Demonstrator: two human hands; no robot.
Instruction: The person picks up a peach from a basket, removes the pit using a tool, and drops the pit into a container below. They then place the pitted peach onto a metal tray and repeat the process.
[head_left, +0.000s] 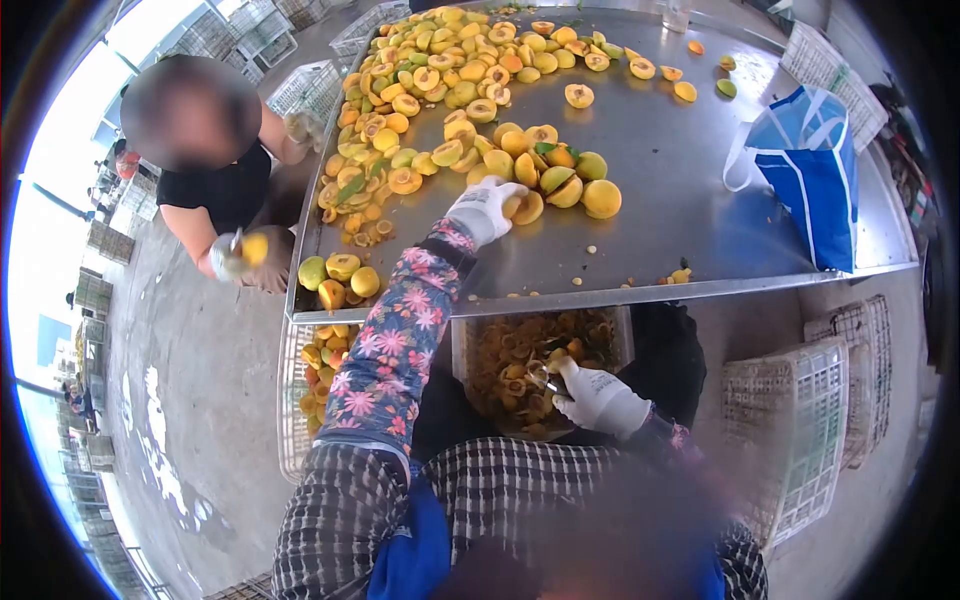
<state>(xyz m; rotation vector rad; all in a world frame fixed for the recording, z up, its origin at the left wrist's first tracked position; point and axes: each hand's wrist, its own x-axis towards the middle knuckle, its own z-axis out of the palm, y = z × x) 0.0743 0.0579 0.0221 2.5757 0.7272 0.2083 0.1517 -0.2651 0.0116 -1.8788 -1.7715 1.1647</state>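
My left hand (484,210), in a white glove, reaches over the metal table (640,240) with its fingers on a yellow fruit half (526,208) at the edge of the fruit pile (450,60). My right hand (603,400), also gloved, is lower, over a bin (459,350) of fruit scraps below the table edge. Its fingers are wrapped round a small metal tool (545,378). Whole and halved yellow-green fruits (602,199) lie just right of my left hand. A small group of fruits (364,281) sits at the table's near left corner.
A blue bag (810,170) stands on the table's right side. White crates (785,430) are at the lower right, and a crate of fruit (293,400) is below the left corner. At the left, another person (215,190) in gloves holds a yellow fruit.
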